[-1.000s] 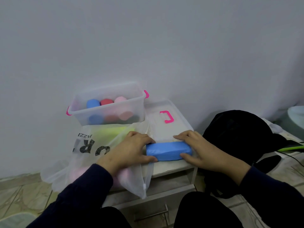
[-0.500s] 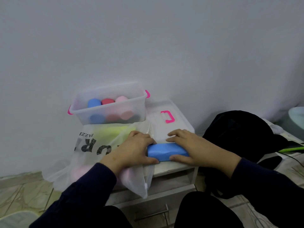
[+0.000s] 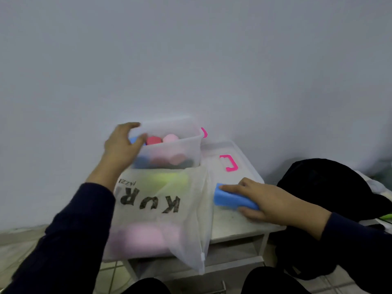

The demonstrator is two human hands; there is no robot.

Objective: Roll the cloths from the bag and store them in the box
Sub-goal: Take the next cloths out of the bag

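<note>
A clear plastic box (image 3: 182, 128) with pink clips stands against the wall and holds rolled cloths in blue, red and pink. My left hand (image 3: 122, 145) grips the box's left end, thumb on the front wall and fingers over the rim. A translucent white bag (image 3: 165, 211) with black letters lies in front of the box; yellow and pink cloths show through it. To the right of the bag, my right hand (image 3: 267, 202) holds a rolled blue cloth (image 3: 229, 198) on the white cabinet top (image 3: 229, 223).
The box's clear lid (image 3: 222, 151) with a pink clip (image 3: 228, 163) lies flat to the right of the box. A black bag (image 3: 326, 187) sits on the floor to the right of the cabinet. The grey wall stands close behind.
My left hand has let go of the blue roll and reached up to the box's left end. My right hand alone now holds the roll.
</note>
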